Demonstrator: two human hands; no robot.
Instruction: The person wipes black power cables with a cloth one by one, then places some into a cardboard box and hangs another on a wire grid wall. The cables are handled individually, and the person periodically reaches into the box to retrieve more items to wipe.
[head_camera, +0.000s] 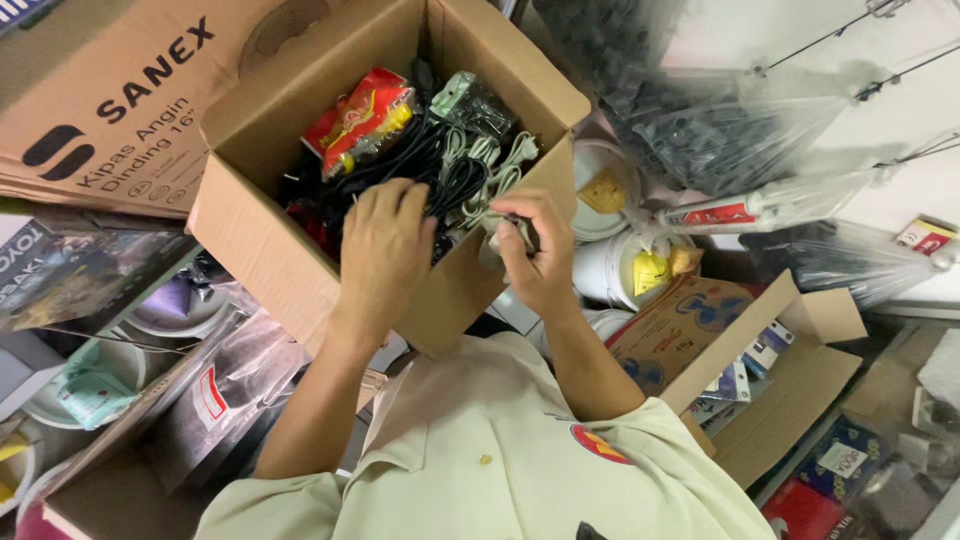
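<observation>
Cluttered stockroom, cartons all round. Open box (270, 250) before me, full of cables (440, 170). My left hand (385, 250) is curled into them; my right hand (535, 255) pinches a small plug (520, 228) at the box's near edge. Step: sorting. Next: free it untangled.

The open box (270, 250) is matt brown corrugated cardboard. Inside it, the black cables (420, 165) look like smooth rubbery plastic. The red packet (362, 115) is glossy film.
</observation>
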